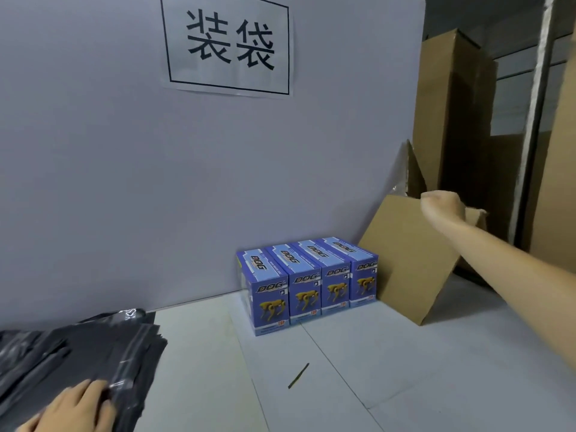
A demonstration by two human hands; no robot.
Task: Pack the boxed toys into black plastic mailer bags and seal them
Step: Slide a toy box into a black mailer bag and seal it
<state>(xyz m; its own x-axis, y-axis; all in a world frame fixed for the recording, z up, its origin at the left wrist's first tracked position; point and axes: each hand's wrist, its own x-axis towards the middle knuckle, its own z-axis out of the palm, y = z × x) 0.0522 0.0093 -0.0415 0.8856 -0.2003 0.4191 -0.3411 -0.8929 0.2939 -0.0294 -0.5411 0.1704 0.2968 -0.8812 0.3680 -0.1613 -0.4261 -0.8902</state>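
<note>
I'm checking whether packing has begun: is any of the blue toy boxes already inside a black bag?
No: all four blue toy boxes stand in a row on the table, apart from the black bags under the left hand.

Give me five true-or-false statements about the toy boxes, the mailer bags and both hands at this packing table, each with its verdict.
1. Four blue toy boxes stand side by side against the grey backboard. True.
2. The left hand lifts one toy box. False: it rests on the stack of black mailer bags.
3. The right hand is up at the top edge of the tilted cardboard carton. True.
4. The mailer bags lie to the right of the toy boxes. False: they lie at the left.
5. A toy box already sits inside a bag. False: all four visible boxes stand bare on the table.
</note>
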